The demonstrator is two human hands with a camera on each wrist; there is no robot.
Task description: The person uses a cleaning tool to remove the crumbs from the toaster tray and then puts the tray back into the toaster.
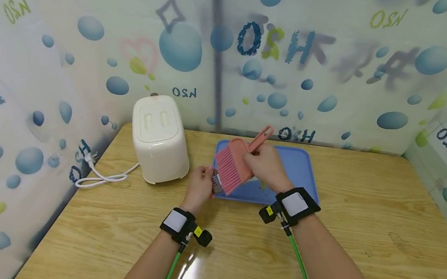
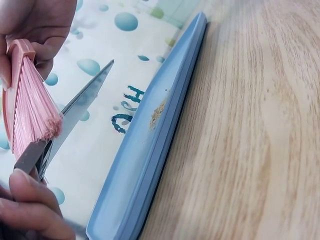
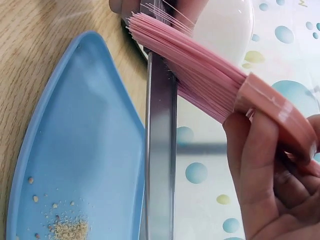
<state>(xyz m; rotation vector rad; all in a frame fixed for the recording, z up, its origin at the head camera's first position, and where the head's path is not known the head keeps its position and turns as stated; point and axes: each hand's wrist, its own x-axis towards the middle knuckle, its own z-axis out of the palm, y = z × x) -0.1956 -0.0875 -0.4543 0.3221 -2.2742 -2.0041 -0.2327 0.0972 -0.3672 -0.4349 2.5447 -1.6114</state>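
Pinched at one end by my left hand (image 1: 199,187) is a thin, shiny metal crumb tray (image 3: 161,150), tilted up on edge. My right hand (image 1: 268,167) grips a pink hand brush (image 1: 236,161) by its base, the looped handle pointing up and away. The bristles (image 2: 37,110) lie against the crumb tray close to the left fingers (image 2: 35,200). Behind and below both hands is a blue tray (image 1: 300,169) on the table, with a small heap of tan crumbs (image 3: 70,230) in it. The brush hides much of the crumb tray in the head view.
A white toaster (image 1: 164,161) stands left of the blue tray, its white cord (image 1: 103,180) running to a plug near the left wall. A bubble-patterned sheet (image 1: 254,90) rises behind the wooden table (image 1: 369,223). Green cables (image 1: 303,271) trail from both wrists.
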